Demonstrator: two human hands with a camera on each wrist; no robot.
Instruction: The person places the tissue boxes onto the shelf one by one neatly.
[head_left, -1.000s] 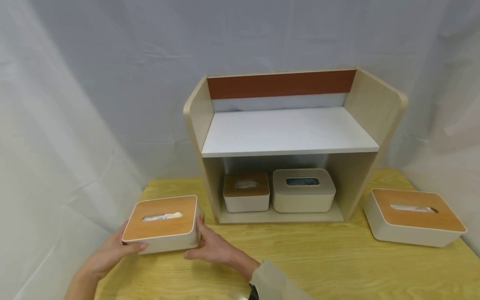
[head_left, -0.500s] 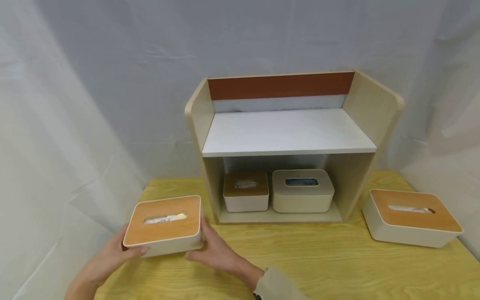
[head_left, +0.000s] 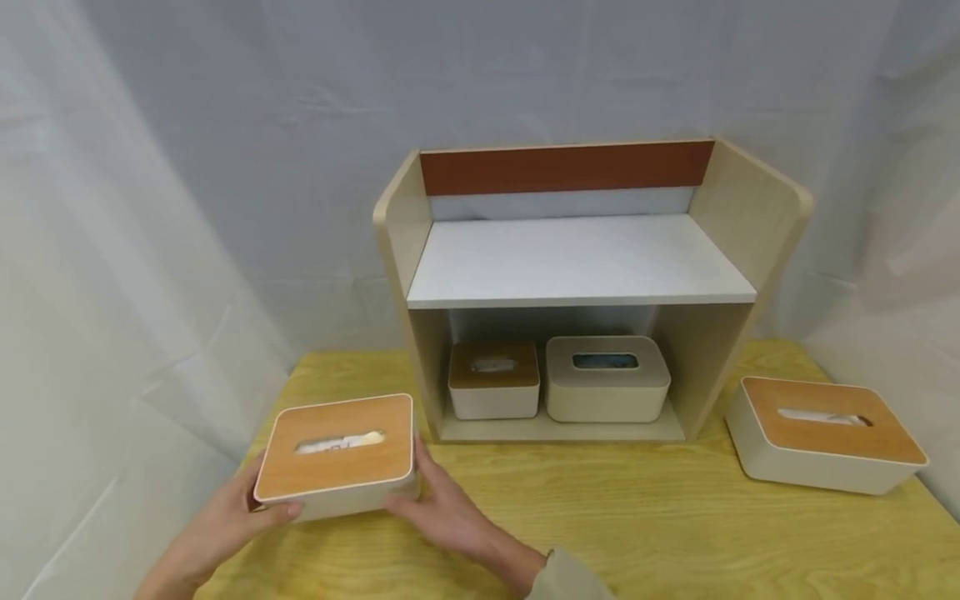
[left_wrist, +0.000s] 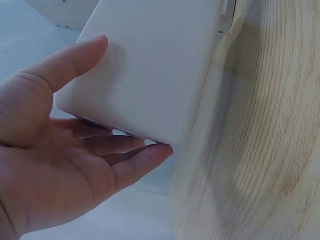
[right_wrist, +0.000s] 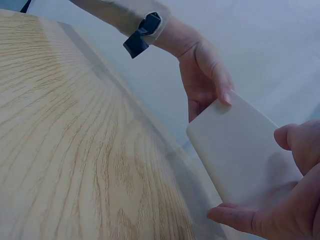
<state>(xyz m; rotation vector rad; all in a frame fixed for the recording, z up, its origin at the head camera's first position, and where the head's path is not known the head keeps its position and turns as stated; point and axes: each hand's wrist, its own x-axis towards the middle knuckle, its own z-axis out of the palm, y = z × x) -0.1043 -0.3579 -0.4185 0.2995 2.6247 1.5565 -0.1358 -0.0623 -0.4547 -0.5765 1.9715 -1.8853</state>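
Note:
Between both hands is a white tissue box with an orange wood-look lid (head_left: 330, 467), at the left of the table in the head view. White tissue shows in its slot. My left hand (head_left: 232, 521) grips its left end, thumb on the near side; in the left wrist view the thumb lies on the white wall (left_wrist: 145, 75) and the fingers bend along the end. My right hand (head_left: 450, 512) holds the right end, thumb at the near corner. The right wrist view shows both hands on opposite ends of the box, close over the table.
A wooden desktop shelf (head_left: 585, 258) stands behind, centre. Its lower level holds a small brown-lidded tissue box (head_left: 495, 404) and a cream tissue box (head_left: 607, 404). Another orange-lidded tissue box (head_left: 825, 471) sits at the right of the wood-grain table (head_left: 600, 508). White sheeting (head_left: 285, 150) surrounds the table.
Both hands have shifted the orange-lidded tissue box slightly to the right and toward the near side, keeping their hold. The other tissue boxes have stayed put.

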